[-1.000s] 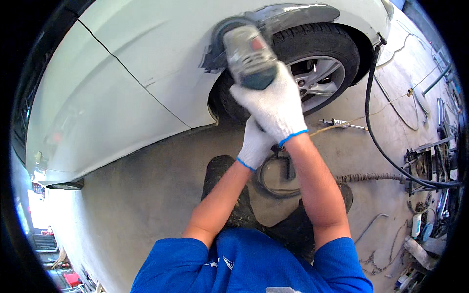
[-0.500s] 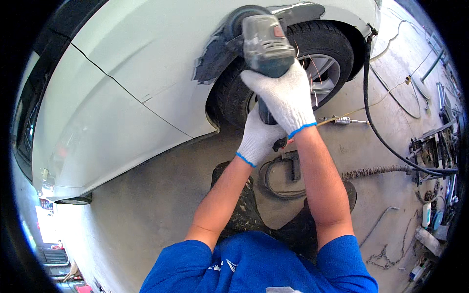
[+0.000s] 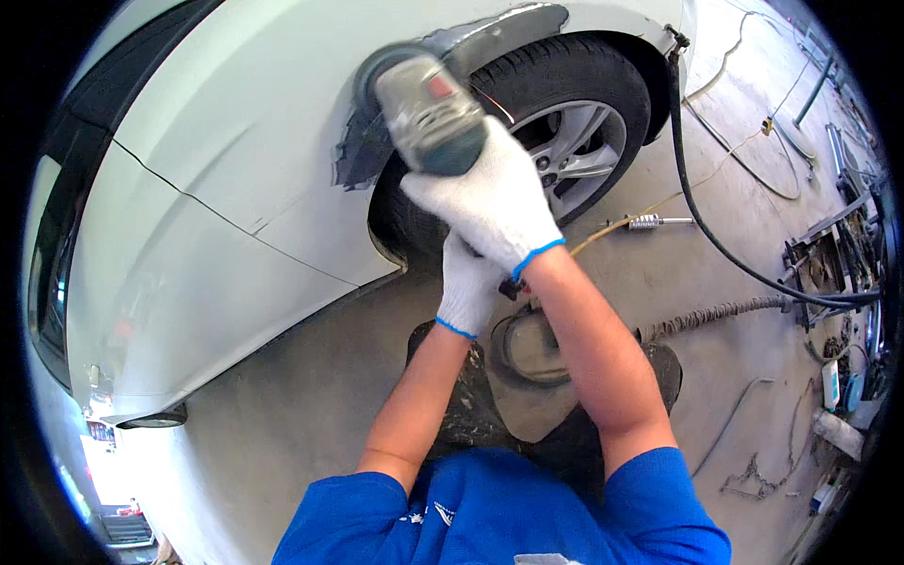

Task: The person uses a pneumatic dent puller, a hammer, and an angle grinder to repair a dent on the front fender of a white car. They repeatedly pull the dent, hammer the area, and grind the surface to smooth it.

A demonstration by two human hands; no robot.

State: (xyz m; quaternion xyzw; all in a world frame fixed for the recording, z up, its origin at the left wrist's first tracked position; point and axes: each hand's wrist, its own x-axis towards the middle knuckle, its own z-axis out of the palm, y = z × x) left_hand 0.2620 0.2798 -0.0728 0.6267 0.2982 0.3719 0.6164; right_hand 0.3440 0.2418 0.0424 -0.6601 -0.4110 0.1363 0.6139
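Head view: left hand [image 3: 466, 287] wraps the rear of the power tool [image 3: 428, 113]; right hand [image 3: 494, 198], farther out, clasps its body. Its disc [image 3: 365, 77] appears against the grey patch [image 3: 356, 155] at the wheel-arch edge of the car panel [image 3: 245, 132]; light, even pressure should avoid gouging.

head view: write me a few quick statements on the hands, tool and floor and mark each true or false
1. The white-knit-gloved right hand is on the grey-and-dark power tool. True.
2. The other hand is bare. False: the white-knit-gloved left hand is covered too.
3. The tool's head is over silver wheel spokes. False: its round dark disc is over the dark grey patch on the white car panel.
4. A silver rod with a ridged section lies on the grey floor. True.
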